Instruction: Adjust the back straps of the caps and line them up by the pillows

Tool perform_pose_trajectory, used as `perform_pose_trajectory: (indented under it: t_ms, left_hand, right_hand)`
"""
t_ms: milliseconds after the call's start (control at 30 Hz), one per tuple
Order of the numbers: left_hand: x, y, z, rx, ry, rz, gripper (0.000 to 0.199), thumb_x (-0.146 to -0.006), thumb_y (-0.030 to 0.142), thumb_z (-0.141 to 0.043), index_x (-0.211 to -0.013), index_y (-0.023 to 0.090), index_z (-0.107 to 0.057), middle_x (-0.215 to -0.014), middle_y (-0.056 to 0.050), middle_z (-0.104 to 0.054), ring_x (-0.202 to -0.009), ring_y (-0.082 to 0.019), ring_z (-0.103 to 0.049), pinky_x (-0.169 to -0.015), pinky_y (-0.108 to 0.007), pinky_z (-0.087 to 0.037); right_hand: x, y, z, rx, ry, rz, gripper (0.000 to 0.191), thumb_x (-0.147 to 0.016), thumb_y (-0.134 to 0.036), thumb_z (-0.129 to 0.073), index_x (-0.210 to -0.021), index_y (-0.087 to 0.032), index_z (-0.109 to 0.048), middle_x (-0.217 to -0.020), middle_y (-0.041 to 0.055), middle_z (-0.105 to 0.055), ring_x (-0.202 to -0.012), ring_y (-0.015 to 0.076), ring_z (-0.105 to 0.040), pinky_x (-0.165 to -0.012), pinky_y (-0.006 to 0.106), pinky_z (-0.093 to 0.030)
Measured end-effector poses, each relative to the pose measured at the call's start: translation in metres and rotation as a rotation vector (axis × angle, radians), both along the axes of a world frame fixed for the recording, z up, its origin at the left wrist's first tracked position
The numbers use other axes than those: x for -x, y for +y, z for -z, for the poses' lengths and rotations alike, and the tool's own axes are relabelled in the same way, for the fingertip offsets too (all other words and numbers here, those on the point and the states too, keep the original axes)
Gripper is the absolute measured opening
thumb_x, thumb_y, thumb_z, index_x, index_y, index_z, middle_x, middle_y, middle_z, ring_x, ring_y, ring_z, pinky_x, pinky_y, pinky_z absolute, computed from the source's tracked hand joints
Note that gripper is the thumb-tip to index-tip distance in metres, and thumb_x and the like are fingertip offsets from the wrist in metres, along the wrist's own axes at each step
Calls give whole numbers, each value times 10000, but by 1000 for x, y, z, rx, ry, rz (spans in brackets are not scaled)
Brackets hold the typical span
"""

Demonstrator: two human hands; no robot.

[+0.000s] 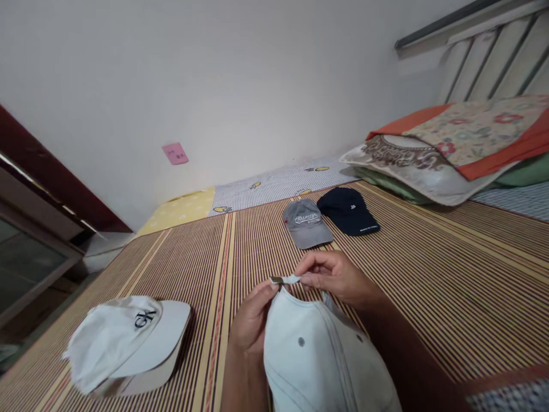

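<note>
A pale, nearly white cap (317,349) is held up at the bottom centre, its back opening and strap facing away from me. My left hand (253,315) is closed on the cap's edge, beside the metal buckle (277,280) of the strap. The thumb and forefinger of my right hand (337,277) pinch the light strap (291,279) just right of the buckle. Beyond my hands, a grey cap (305,223) with white lettering lies beside a dark navy cap (348,210). White caps (124,343), stacked, rest at the left, the top one with black letters.
A striped woven mat (206,269) covers the bed. Folded bedding and a floral pillow (476,131) lie at the back right, below a railing (506,51). A pink note (175,153) is on the white wall. Dark red framing (55,166) stands at the left.
</note>
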State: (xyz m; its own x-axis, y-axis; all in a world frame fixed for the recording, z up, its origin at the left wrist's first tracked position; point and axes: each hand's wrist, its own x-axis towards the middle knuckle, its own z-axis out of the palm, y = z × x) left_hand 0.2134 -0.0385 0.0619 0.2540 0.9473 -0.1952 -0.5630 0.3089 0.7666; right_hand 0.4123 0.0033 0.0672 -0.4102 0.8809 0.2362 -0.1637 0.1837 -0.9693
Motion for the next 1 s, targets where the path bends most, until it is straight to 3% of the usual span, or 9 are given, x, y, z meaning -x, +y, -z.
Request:
perform_pose_trajectory:
  t_ms: [100,433,1000]
  left_hand:
    - [1,0,2,-7,24,2,222,-760,279,-857,-887,121,-766,-780,-59,-753,-791,-206,-722,-784,-300,-563]
    - [3,1,5,-7,13,0,200,-774,250,-840,-904,122,-759,-786,-60,-755,-820,-217,-731,-818,-319,-573]
    - [1,0,4,-16,-23,-16,162,-810,212,-796,-928,107,-763,-820,-63,-767,-774,-181,-722,-795,-267,-561]
  right_hand:
    - [1,-1,-1,5,-3,1,227,-799,-395,-812,-869,-191,-740,-763,17,-698,-696,149,-628,-655,288,-514]
    - [2,-2,-4,60,39,-7,257,-792,-389,-822,-907,-187,-713,-761,7,-692,-682,132,-637,-664,276,-532]
    - [6,-3,-4,68,41,15,236,-778,-352,-826,-870,-177,-698,-736,-8,-663,-684,124,-608,-653,262,-497]
